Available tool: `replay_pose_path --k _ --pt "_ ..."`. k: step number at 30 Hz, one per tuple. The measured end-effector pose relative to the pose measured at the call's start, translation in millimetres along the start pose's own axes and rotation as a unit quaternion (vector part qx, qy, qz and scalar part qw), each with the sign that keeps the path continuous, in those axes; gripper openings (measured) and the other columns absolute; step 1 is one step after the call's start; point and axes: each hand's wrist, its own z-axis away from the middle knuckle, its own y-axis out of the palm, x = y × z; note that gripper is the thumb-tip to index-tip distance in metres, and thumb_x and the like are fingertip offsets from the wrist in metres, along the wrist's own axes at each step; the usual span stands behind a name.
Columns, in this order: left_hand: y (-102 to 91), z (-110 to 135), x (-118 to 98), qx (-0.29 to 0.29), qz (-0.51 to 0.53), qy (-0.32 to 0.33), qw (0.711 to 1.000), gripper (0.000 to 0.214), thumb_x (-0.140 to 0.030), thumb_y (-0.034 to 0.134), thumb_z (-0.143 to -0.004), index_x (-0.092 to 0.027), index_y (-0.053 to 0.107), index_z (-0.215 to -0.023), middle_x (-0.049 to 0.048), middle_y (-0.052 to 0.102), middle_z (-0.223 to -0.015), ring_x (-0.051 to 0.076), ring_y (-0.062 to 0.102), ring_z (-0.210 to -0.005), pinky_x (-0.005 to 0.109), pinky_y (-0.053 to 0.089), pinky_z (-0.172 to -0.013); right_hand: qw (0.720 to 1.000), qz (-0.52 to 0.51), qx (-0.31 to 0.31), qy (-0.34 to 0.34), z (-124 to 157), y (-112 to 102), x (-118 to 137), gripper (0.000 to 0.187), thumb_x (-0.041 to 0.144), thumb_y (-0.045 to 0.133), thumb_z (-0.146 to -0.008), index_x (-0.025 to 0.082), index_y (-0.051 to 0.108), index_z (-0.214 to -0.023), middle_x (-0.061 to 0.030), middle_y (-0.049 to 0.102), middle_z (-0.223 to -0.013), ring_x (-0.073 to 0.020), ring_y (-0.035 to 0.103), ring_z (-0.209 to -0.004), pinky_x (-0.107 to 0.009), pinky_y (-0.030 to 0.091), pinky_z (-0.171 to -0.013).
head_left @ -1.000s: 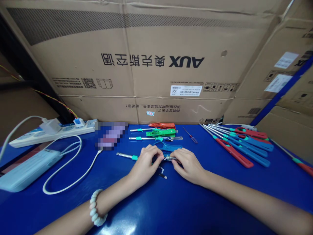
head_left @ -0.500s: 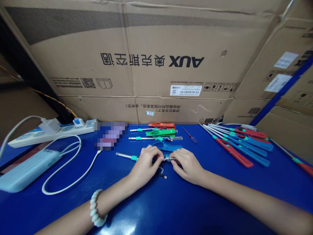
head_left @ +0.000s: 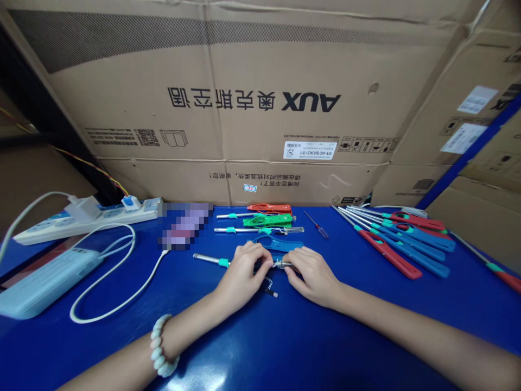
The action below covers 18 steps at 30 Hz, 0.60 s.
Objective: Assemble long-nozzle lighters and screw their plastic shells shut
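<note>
My left hand [head_left: 243,271] and my right hand [head_left: 310,274] meet at the middle of the blue table [head_left: 260,336], fingers pinched on a long lighter's inner assembly [head_left: 278,264]. Its metal tube with a teal collar [head_left: 211,260] sticks out to the left of my left hand. Thin wires [head_left: 269,286] hang from the part onto the table between my hands. A blue lighter shell [head_left: 280,244] lies just behind my fingers. A pale bead bracelet [head_left: 159,352] circles my left wrist.
Behind lie a red [head_left: 271,208] and a green [head_left: 268,220] lighter and a small screwdriver [head_left: 318,225]. A pile of lighters [head_left: 401,239] sits at the right. A power strip [head_left: 81,217], power bank [head_left: 44,279] and white cable [head_left: 118,298] lie left. Cardboard boxes [head_left: 252,103] wall the back.
</note>
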Motion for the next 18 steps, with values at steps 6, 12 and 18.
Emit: replay_pose_path --k 6,12,18 --pt "0.3 0.0 -1.4 0.000 0.005 -0.004 1.000 0.015 -0.018 0.050 -0.089 -0.018 0.054 -0.074 0.0002 0.059 -0.077 0.019 0.052 -0.080 0.034 0.035 -0.080 1.000 0.001 0.002 -0.001 0.2 0.7 0.2 0.017 0.019 0.039 -0.091 0.017 0.054 -0.084 -0.0052 0.062 -0.075 -0.0174 0.050 -0.065 -0.030 0.036 -0.064" --pt "1.1 0.3 -1.3 -0.003 0.002 -0.001 1.000 0.015 -0.017 0.050 -0.088 -0.018 0.053 -0.073 0.0002 0.059 -0.076 0.019 0.051 -0.080 0.033 0.035 -0.079 1.000 0.007 -0.002 -0.016 -0.6 1.2 0.3 0.018 0.020 0.038 -0.092 0.017 0.053 -0.083 -0.0053 0.062 -0.074 -0.0175 0.050 -0.065 -0.030 0.036 -0.064" --pt "1.2 -0.9 -1.6 0.000 0.004 -0.007 1.000 0.016 -0.015 0.051 -0.087 -0.018 0.053 -0.072 0.0004 0.059 -0.076 0.019 0.051 -0.079 0.033 0.035 -0.079 1.000 0.014 0.002 -0.016 -0.2 2.8 -0.3 0.019 0.021 0.038 -0.092 0.017 0.053 -0.083 -0.0058 0.062 -0.075 -0.0179 0.051 -0.065 -0.030 0.037 -0.064"
